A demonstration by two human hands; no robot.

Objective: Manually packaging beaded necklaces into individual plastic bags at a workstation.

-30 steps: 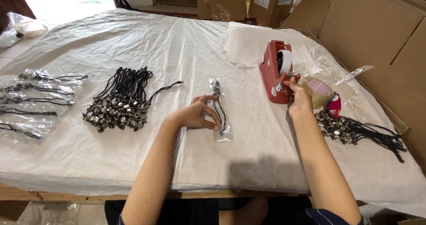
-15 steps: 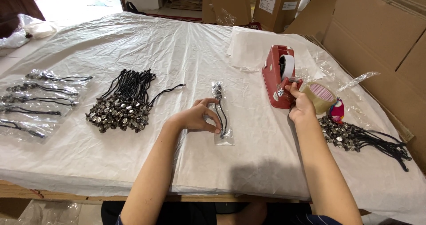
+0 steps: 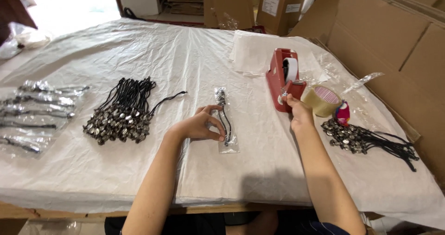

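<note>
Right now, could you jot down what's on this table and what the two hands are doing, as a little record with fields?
Surface: table under a crinkled white plastic sheet
Left hand: fingers resting on a small clear plastic bag holding a black cord charm
Right hand: at the front of a red desktop tape dispenser
Beside right hand: roll of tan packing tape
Left pile: loose bunch of black cords with metal charms
Right pile: a similar bunch of black corded charms
Far left: filled clear bags
Behind: brown cardboard boxes

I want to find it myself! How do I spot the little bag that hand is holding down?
Look at the middle of the white-covered table, left of the red tape dispenser. Under the left hand lies a narrow clear packet with one black cord inside; it lies alone, unlike the loose cord pile.
</note>
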